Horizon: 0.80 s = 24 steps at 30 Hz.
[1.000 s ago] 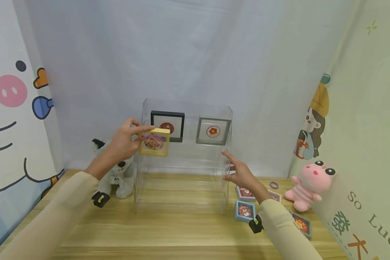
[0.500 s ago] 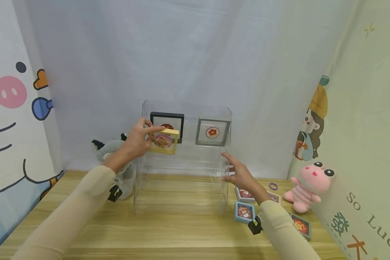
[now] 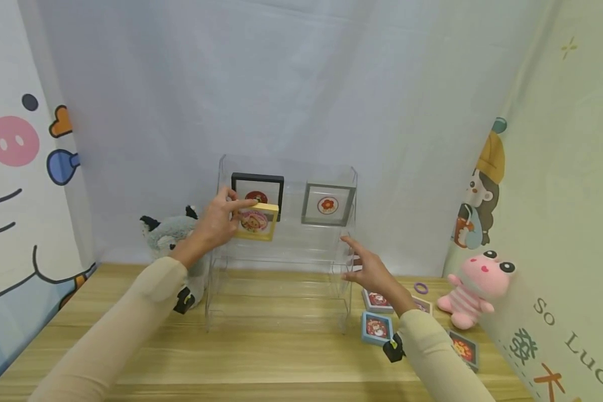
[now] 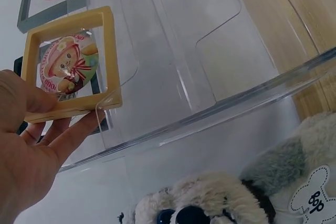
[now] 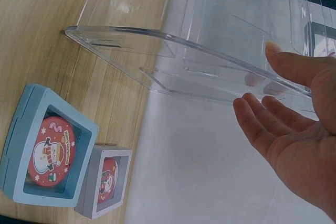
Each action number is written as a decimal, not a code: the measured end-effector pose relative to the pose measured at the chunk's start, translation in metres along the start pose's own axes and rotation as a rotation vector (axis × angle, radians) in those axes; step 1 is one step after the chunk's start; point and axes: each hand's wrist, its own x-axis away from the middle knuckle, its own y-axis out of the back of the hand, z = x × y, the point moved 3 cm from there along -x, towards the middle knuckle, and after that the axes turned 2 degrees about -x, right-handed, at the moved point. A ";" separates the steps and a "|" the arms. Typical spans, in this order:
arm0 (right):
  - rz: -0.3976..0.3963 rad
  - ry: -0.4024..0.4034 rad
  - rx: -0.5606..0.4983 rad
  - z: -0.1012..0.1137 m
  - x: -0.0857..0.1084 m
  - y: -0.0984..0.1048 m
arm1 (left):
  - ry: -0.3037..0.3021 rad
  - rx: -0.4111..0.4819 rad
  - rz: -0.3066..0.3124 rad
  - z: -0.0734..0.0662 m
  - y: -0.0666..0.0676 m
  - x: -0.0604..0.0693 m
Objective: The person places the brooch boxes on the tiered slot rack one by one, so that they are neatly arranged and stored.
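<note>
A yellow square frame (image 3: 273, 224) with a pink bear badge is pinched at its left side by the left hand (image 3: 216, 221), in front of a clear tiered rack (image 3: 281, 259). The left wrist view shows thumb and fingers on the edge of the yellow frame (image 4: 113, 51). Behind it, on the rack's upper tier, stands a black frame (image 3: 258, 178); to the right stands a grey frame with a flower badge (image 3: 328, 205). At the rack's right side is the right hand (image 3: 374, 273), fingers spread around the side panel; whether they touch it, I cannot tell.
Right of the rack on the wooden table (image 3: 231, 368) lie a blue frame (image 3: 377, 328), several other frames and a purple ring (image 3: 420, 288). A pink plush (image 3: 474, 290) sits at the right, a grey plush (image 3: 173, 231) at the left behind the left arm.
The left hand has moved to the right with the yellow frame, which now overlaps the lower part of the black frame. The right hand has stayed by the rack's side.
</note>
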 end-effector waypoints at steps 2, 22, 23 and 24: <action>-0.002 0.002 -0.001 0.000 0.000 0.000 | 0.014 -0.013 0.014 0.001 -0.002 0.001; 0.009 -0.015 0.002 -0.001 0.000 -0.001 | 0.188 0.013 0.195 0.009 -0.007 0.007; 0.008 -0.013 0.005 -0.001 0.000 -0.001 | 0.191 0.012 0.202 0.009 -0.007 0.007; 0.007 -0.010 0.007 -0.002 0.000 -0.001 | 0.190 0.013 0.208 0.009 -0.007 0.006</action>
